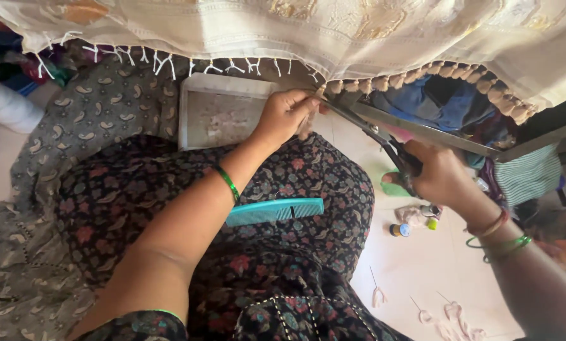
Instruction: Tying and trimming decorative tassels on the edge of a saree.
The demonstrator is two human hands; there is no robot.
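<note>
A cream embroidered cloth [333,28] hangs across the top of the head view, with a fringe of tassels [384,81] along its lower edge. My left hand [286,117] pinches a tassel at that edge. My right hand [441,173] grips the handles of dark scissors [365,126], whose blades point up-left and meet the tassel beside my left fingers. A teal comb [275,211] lies on my lap, on the dark flowered dress.
A shallow white tray [191,104] sits on the floor beyond my knee. Small thread spools [400,230] and cut thread tufts [450,312] lie on the pale floor at right. A metal frame bar [434,134] runs under the cloth, with piled fabrics behind.
</note>
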